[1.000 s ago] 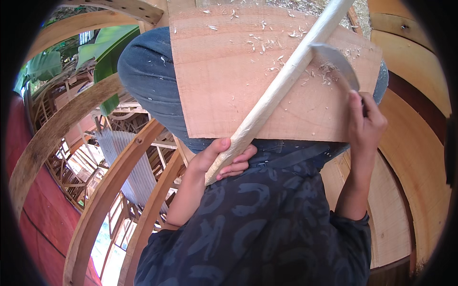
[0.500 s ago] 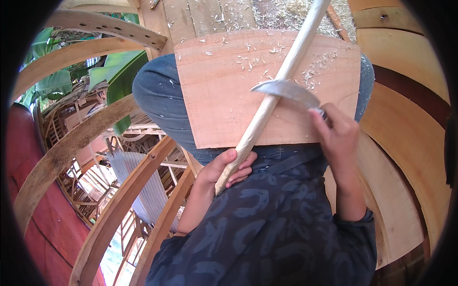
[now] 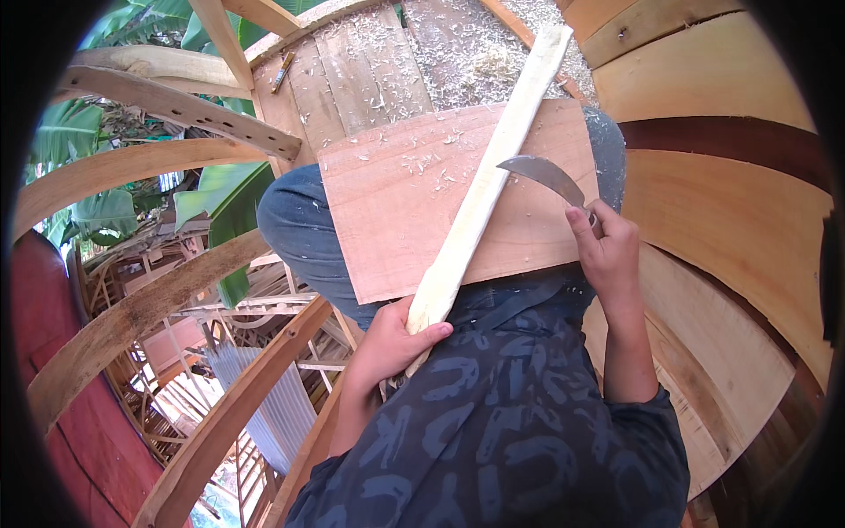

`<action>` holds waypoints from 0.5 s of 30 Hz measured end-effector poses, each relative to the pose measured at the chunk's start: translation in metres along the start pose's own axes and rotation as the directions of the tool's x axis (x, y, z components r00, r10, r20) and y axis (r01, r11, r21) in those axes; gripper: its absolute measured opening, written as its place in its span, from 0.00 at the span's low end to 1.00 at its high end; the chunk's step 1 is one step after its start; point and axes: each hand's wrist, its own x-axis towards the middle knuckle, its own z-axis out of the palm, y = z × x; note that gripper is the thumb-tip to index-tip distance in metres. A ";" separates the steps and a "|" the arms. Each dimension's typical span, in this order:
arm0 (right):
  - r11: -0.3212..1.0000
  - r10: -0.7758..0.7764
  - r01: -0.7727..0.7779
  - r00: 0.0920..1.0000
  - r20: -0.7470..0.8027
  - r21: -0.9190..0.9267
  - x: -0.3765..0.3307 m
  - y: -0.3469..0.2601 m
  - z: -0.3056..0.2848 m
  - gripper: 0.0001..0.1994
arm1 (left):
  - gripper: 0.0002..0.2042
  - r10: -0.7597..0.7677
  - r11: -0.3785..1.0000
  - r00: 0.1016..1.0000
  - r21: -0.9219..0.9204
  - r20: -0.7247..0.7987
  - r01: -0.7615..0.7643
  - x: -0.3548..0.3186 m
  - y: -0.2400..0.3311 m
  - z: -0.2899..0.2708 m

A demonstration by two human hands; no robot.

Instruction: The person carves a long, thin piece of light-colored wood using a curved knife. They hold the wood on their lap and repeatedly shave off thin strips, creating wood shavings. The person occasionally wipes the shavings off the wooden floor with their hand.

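Note:
My left hand [image 3: 393,340] is closed around the lower end of a long, pale wooden stick [image 3: 487,180], close to my waist. The stick slants up and to the right across a flat wooden board [image 3: 400,224] that lies over my legs. My right hand [image 3: 607,245] grips the handle of a curved knife [image 3: 547,174], a sickle-like blade whose tip points left at the stick's right edge. Most of the handle is hidden in my fingers. Wood shavings [image 3: 421,165] are scattered on the board.
Planks strewn with shavings [image 3: 493,63] stretch out ahead. A small yellowish-brown object [image 3: 282,72] lies on them at the left. Curved wooden ribs [image 3: 145,273] rise on my left, with banana leaves [image 3: 224,198] beyond. Wide curved planks [image 3: 713,224] form the wall on my right.
The stick has turned in my left hand and now shows a broader, flatter face. My right hand and the knife have shifted slightly down. The whole view has swung a little.

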 end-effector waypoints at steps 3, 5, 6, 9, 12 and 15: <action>0.999 -0.047 0.046 0.999 0.028 0.020 0.000 -0.012 0.000 0.21 | 0.28 0.140 0.976 0.987 0.178 -0.077 -0.124 -0.013 0.012 -0.004; 0.998 -0.057 0.056 0.997 0.057 0.027 0.001 -0.019 -0.002 0.21 | 0.22 0.114 0.988 0.993 0.110 -0.028 -0.110 -0.012 0.016 -0.012; 0.998 -0.060 0.058 0.995 0.079 0.028 0.002 -0.020 -0.001 0.21 | 0.21 0.092 0.995 0.996 0.043 0.002 -0.092 -0.011 0.019 -0.016; 0.998 -0.062 0.062 0.982 0.176 0.008 -0.003 -0.024 0.006 0.24 | 0.20 0.136 0.984 0.986 -0.127 0.098 -0.124 0.003 0.021 -0.019; 0.981 -0.077 0.124 0.955 0.286 -0.151 -0.010 -0.026 0.014 0.30 | 0.24 0.129 0.960 0.967 -0.272 0.217 -0.067 0.019 0.033 -0.019; 0.963 -0.103 0.165 0.956 0.273 -0.213 -0.010 -0.022 0.019 0.31 | 0.18 0.094 0.959 0.971 -0.283 0.218 -0.029 0.025 0.044 -0.016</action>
